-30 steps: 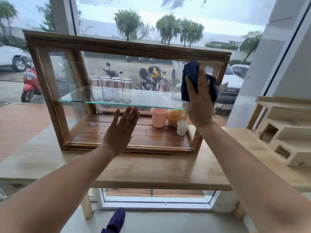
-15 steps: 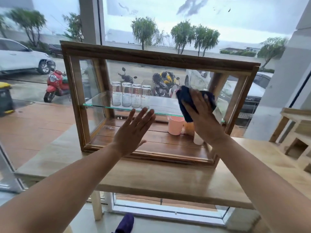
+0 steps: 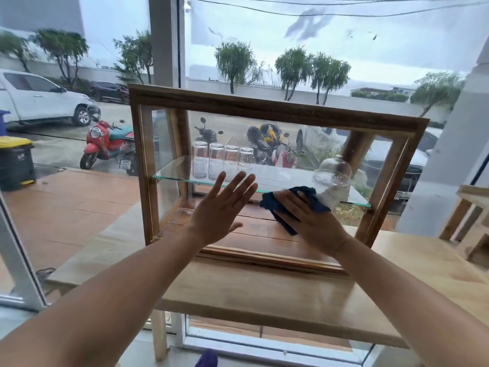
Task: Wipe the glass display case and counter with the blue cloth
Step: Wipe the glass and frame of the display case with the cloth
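Note:
A wood-framed glass display case (image 3: 264, 108) stands on a pale wooden counter (image 3: 264, 292) in front of a big window. My right hand (image 3: 309, 221) presses a dark blue cloth (image 3: 275, 201) flat against the case's front glass, low and right of the middle. My left hand (image 3: 222, 207) lies flat on the same pane just left of the cloth, fingers spread and holding nothing. Inside, a glass shelf (image 3: 174, 178) carries several clear glasses (image 3: 219, 160) and a glass dome (image 3: 333, 170).
A light wooden rack (image 3: 473, 229) stands at the right end of the counter. White window frames (image 3: 21, 266) rise at the left and behind the case. Outside are parked scooters and cars. A purple shoe tip (image 3: 207, 358) shows below the counter.
My right hand has slid the cloth down and to the left across the front glass, from the upper right corner to beside my left hand. The view has shifted left.

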Demonstrator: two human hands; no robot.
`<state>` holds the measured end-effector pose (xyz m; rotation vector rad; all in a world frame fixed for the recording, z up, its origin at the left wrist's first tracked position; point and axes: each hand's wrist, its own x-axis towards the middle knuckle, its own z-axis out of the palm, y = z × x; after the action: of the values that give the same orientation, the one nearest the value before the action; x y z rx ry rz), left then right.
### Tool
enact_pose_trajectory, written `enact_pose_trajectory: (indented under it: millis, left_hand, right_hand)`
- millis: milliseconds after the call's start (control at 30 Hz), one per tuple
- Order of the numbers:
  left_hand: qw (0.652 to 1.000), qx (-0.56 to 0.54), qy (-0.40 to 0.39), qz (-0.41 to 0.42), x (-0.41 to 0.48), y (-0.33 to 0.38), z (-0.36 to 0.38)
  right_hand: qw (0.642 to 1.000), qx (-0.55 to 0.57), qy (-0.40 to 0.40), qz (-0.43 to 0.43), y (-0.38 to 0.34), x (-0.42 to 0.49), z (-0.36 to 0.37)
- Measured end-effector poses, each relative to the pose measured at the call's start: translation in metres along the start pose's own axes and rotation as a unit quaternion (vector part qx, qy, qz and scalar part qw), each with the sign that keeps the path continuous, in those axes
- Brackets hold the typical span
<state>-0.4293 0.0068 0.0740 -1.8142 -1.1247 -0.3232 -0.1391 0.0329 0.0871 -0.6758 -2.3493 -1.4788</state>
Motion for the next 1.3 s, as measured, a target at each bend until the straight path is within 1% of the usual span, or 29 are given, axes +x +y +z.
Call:
enact_pose_trajectory:
  millis: [67,133,200,267,333,367,467,533,567,600,633,667,733,833,900,933,1000,1067,1133,1200,1233,1267,1300]
  left_hand:
    - [0.999,-0.015,0.023,-0.034,0.000,-0.015,-0.004]
    - [0.996,-0.028,0.034,-0.079,0.001,-0.034,-0.006]
    - [0.993,-0.025,0.034,-0.109,0.002,-0.053,-0.008]
    - [0.994,-0.019,0.029,-0.108,0.002,-0.070,-0.009]
    - [0.995,-0.016,0.026,-0.092,0.000,-0.080,-0.007]
    - [0.996,-0.013,0.026,-0.086,-0.001,-0.082,-0.006]
    - [0.996,-0.014,0.026,-0.084,-0.004,-0.079,-0.002]
    - [0.995,-0.015,0.033,-0.087,-0.006,-0.076,0.003]
    - [0.995,-0.017,0.037,-0.088,-0.006,-0.075,0.005]
    - [0.995,-0.020,0.039,-0.089,-0.006,-0.075,0.006]
    - [0.995,-0.024,0.042,-0.089,-0.005,-0.075,0.008]
    - [0.995,-0.029,0.043,-0.089,-0.006,-0.075,0.009]
    - [0.994,-0.034,0.049,-0.087,-0.006,-0.076,0.013]
    - [0.994,-0.040,0.058,-0.083,-0.005,-0.077,0.017]
    - [0.994,-0.045,0.058,-0.081,-0.005,-0.076,0.018]
    - [0.994,-0.046,0.058,-0.081,-0.005,-0.076,0.019]
    - [0.994,-0.049,0.058,-0.081,-0.004,-0.076,0.019]
    - [0.994,-0.055,0.058,-0.079,-0.004,-0.076,0.018]
    - [0.993,-0.059,0.059,-0.079,-0.004,-0.076,0.018]
    - [0.993,-0.062,0.058,-0.081,-0.005,-0.076,0.017]
    - [0.993,-0.063,0.058,-0.080,-0.005,-0.076,0.016]
    - [0.993,-0.063,0.057,-0.077,-0.006,-0.077,0.015]
    - [0.994,-0.062,0.056,-0.070,-0.007,-0.078,0.015]
  right_hand:
    - [0.994,0.016,0.048,0.095,0.017,0.030,-0.011]
    - [0.977,0.051,0.099,0.182,0.030,0.065,-0.024]
    - [0.961,0.071,0.136,0.232,0.035,0.094,-0.032]
    - [0.955,0.066,0.145,0.249,0.029,0.108,-0.031]
    - [0.964,0.048,0.131,0.226,0.016,0.106,-0.021]
    - [0.974,0.039,0.115,0.190,0.005,0.099,-0.013]
    - [0.999,-0.001,0.042,0.024,-0.039,0.053,0.013]
    - [0.997,-0.041,-0.021,-0.059,-0.061,0.022,0.018]
    - [0.995,-0.049,-0.044,-0.078,-0.063,0.015,0.017]
    - [0.994,-0.049,-0.045,-0.087,-0.059,0.015,0.014]
    - [0.995,-0.047,-0.029,-0.083,-0.051,0.022,0.010]
    - [0.997,-0.041,-0.009,-0.061,-0.041,0.033,0.004]
    - [0.999,-0.024,0.036,0.022,-0.014,0.064,-0.009]
    - [0.984,0.033,0.086,0.155,0.023,0.105,-0.030]
    - [0.971,0.042,0.107,0.211,0.024,0.116,-0.033]
    - [0.968,0.041,0.104,0.223,0.016,0.114,-0.030]
    - [0.974,0.043,0.080,0.206,-0.016,0.098,-0.017]
    - [0.991,0.027,0.041,0.125,-0.054,0.065,0.000]
    - [0.999,-0.012,-0.012,0.034,-0.078,0.032,0.012]
    - [0.998,-0.024,-0.049,-0.012,-0.082,0.019,0.015]
    - [0.998,-0.035,-0.048,-0.008,-0.076,0.023,0.014]
    - [0.998,-0.045,-0.039,0.019,-0.066,0.031,0.012]
    - [0.996,-0.049,-0.022,0.065,-0.054,0.044,0.008]
